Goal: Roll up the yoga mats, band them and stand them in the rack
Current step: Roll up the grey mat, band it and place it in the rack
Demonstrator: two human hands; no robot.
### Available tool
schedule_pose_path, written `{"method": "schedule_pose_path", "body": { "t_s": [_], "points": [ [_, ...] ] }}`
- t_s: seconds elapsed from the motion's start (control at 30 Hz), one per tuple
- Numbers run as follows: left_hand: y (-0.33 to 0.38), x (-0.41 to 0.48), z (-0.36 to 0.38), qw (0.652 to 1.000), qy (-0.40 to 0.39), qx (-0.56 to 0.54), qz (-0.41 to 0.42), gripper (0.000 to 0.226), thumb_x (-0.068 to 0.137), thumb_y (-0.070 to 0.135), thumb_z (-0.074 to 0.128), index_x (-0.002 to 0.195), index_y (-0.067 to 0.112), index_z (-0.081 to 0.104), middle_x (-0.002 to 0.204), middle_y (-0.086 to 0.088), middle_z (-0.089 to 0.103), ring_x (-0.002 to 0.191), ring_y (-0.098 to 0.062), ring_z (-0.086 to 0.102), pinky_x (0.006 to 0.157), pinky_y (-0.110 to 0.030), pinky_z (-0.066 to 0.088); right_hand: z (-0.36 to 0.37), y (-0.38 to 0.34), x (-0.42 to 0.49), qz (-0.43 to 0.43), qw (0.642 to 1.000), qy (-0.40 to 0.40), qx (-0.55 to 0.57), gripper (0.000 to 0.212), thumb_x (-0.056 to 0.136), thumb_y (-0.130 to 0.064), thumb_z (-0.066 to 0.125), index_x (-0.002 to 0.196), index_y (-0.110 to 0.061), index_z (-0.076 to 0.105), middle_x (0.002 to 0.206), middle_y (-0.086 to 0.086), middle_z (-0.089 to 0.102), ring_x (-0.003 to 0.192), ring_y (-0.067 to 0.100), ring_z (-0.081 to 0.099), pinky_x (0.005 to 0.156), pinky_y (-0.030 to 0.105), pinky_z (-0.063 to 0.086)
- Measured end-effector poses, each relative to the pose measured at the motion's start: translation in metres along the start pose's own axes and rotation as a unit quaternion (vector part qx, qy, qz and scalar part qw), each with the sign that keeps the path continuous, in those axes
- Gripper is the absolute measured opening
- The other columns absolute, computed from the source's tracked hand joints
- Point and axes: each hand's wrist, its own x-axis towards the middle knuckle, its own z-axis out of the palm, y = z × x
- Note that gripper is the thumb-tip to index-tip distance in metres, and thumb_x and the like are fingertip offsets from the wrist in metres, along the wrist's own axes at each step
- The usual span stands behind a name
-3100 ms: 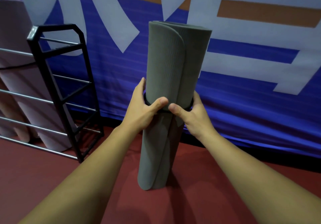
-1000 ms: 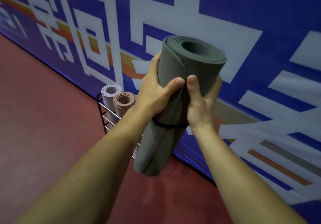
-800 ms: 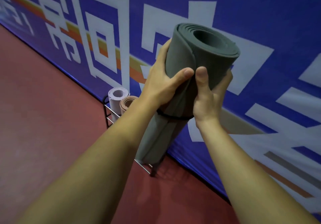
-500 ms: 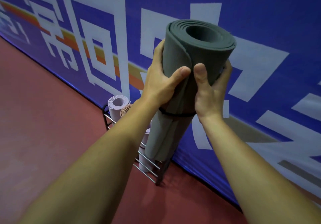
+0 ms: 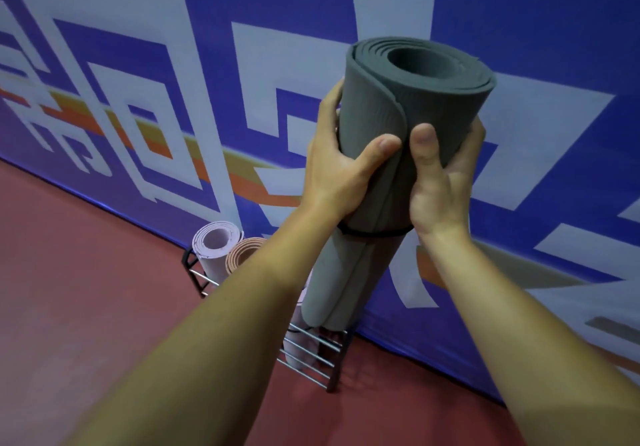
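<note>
I hold a rolled grey yoga mat upright in the air with both hands. My left hand wraps its left side and my right hand its right side, thumbs meeting at the front. A black band circles the roll just below my hands. The mat's lower end hangs directly above the right part of the black metal rack. A pale pink rolled mat and a tan rolled mat stand in the rack's left part; my left forearm hides the middle.
A blue banner wall with white and orange shapes runs right behind the rack. Red floor spreads to the left and in front of the rack.
The mat was standing on the floor while my hands set the band. I have since lifted it and carried it over the rack, and it now hangs lower and closer to the rack's right end.
</note>
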Motion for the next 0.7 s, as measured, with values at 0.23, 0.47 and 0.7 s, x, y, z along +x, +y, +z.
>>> {"method": "schedule_pose_path", "body": {
  "t_s": [0.23,0.47,0.7],
  "points": [
    [-0.005,0.013,0.004,0.999,-0.031,-0.037,-0.023,0.095,0.070,0.068,0.066,0.150,0.027,0.035,0.133,0.001,0.059,0.117,-0.008,0.059,0.086,-0.020,0.054,0.006,-0.006,0.006,-0.003,0.998,0.054,-0.025,0.112,0.062,-0.084,0.067,0.145,-0.015,0.037,0.126,-0.009,0.061,0.119,0.007,0.060,0.100,0.032,0.051],
    [-0.006,0.013,-0.004,0.994,-0.064,-0.084,-0.034,0.093,0.071,0.065,0.068,0.148,0.024,0.037,0.131,-0.001,0.062,0.117,-0.011,0.062,0.092,-0.042,0.057,0.016,-0.016,-0.009,-0.009,0.994,0.092,-0.059,0.111,0.061,-0.085,0.066,0.143,-0.015,0.040,0.123,-0.012,0.061,0.116,0.003,0.060,0.093,0.019,0.049],
    [-0.008,0.013,-0.009,0.988,-0.082,-0.124,-0.035,0.094,0.070,0.063,0.070,0.148,0.021,0.038,0.129,0.000,0.063,0.115,-0.010,0.063,0.093,-0.042,0.056,0.020,-0.020,-0.016,-0.017,0.988,0.122,-0.092,0.110,0.062,-0.085,0.067,0.143,-0.016,0.039,0.123,-0.012,0.062,0.118,0.007,0.061,0.100,0.029,0.051]
  ]
}}
